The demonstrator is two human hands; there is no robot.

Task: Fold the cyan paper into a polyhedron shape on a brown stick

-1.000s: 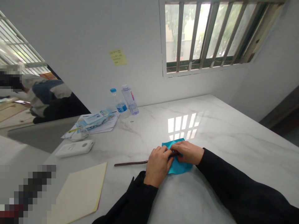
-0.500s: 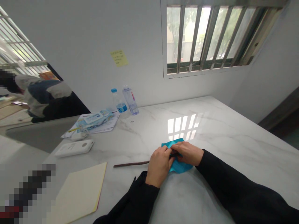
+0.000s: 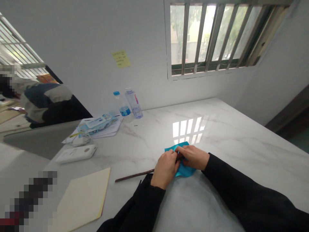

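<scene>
A thin dark-brown stick (image 3: 134, 176) runs from the left under my left hand (image 3: 164, 169), whose fingers are closed round it. Its other end shows between my hands, above a bright blue sheet (image 3: 186, 171) that looks like paper. My right hand (image 3: 195, 157) is closed at that end, fingertips bent down over stick and sheet. Both hands touch each other or nearly so, and they cover the middle of the sheet. Where exactly the right fingertips press is hidden.
On the white marbled table (image 3: 145, 206) lie a cream paper pad (image 3: 83, 196), a white power bank (image 3: 76, 154), a wipes pack (image 3: 98, 124) on papers, and two plastic bottles (image 3: 125, 111). Another person (image 3: 45, 100) is at the far left, beyond a partition.
The stick's free left end has swung down towards me, so the stick now slants more. My right fingers have shifted slightly left over the sheet.
</scene>
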